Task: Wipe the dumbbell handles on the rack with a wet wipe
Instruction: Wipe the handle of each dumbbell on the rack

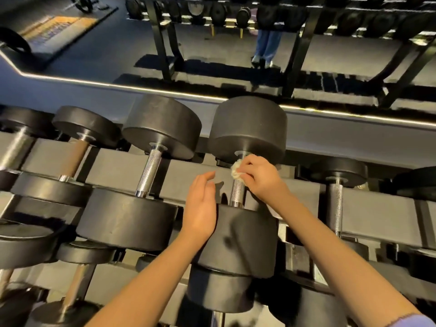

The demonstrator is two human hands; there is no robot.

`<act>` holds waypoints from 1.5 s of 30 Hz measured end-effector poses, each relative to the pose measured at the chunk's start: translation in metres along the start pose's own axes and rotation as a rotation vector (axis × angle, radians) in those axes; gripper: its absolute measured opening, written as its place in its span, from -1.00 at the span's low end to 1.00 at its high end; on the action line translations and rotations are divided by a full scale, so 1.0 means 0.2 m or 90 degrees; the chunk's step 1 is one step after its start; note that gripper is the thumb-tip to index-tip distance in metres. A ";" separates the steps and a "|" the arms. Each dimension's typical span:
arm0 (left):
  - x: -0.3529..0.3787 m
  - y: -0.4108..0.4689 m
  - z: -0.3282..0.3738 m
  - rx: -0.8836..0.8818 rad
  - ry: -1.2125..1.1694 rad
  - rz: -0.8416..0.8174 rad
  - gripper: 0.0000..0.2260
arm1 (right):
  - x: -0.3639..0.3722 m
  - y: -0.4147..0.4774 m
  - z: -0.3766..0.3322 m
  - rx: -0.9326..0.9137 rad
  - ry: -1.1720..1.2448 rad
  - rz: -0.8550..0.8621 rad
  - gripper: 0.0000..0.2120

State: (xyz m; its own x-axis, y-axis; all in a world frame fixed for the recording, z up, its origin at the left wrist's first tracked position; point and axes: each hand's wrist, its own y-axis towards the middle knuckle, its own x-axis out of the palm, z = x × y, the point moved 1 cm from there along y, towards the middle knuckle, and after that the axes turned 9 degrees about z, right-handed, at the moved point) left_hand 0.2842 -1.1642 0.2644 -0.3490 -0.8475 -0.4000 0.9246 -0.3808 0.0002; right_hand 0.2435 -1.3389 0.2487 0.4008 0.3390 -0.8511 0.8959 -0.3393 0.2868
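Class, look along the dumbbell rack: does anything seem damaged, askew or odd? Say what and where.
One upper-row handle, second from the left, looks dull brown, while the handle to its right shines silver; possibly rust, possibly lighting.

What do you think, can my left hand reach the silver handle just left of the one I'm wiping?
Probably yes. The left hand is open and empty, and nothing lies between it and that handle, whose whole length shows bare.
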 end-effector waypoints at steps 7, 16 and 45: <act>0.01 0.00 -0.01 0.000 -0.001 0.001 -0.70 | -0.02 0.06 -0.04 0.036 -0.095 -0.025 -0.74; -0.05 0.03 -0.02 0.056 0.088 -0.085 -0.66 | -0.02 0.05 -0.19 0.163 -0.107 -0.169 -0.78; -0.88 0.47 -0.36 0.096 0.155 0.054 -0.72 | 0.58 0.43 -0.90 0.240 0.075 0.210 -0.77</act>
State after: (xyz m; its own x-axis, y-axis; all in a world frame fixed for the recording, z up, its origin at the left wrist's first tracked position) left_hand 0.4438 -1.0231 0.2684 -0.2076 -0.7724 -0.6002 0.9096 -0.3782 0.1720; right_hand 0.4014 -1.1709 0.2545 0.6886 0.2505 -0.6805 0.5960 -0.7301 0.3344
